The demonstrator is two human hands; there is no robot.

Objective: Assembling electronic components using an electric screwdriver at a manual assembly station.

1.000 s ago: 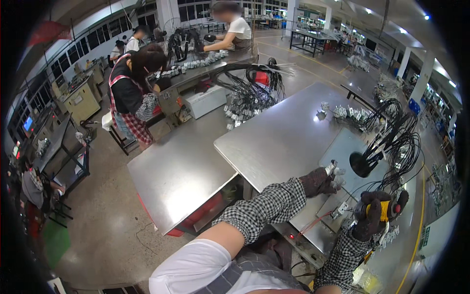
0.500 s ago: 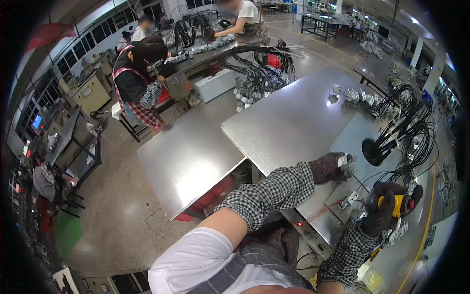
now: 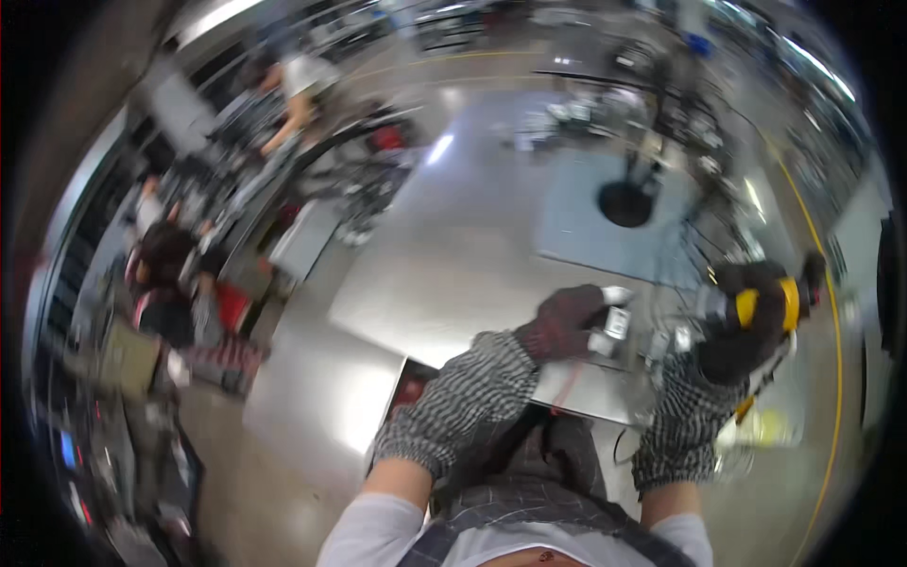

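plainly in view from where i stand, a worker in checked sleeves sits close over a metal desk (image 3: 444,255), both hands busy; count the clock from the worker's body, twelve dead ahead. at twelve, the gloved left hand (image 3: 562,328) pinches a small white part (image 3: 617,322) between white-tipped fingers, above the near side of the desk. toward half past one, the gloved right hand (image 3: 742,342) is wrapped around a yellow-and-black tool (image 3: 746,307), its near end beside another white piece (image 3: 682,335), too blurred to tell whether they touch. a thin red wire (image 3: 567,383) runs just below the left hand. past the hands, between twelve and one, lies a light-blue mat (image 3: 576,227) bearing a round black disc or opening (image 3: 625,203); farther out at twelve, pale blurred pieces (image 3: 572,115) cluster. co-workers appear at ten (image 3: 165,312) and eleven (image 3: 307,76).
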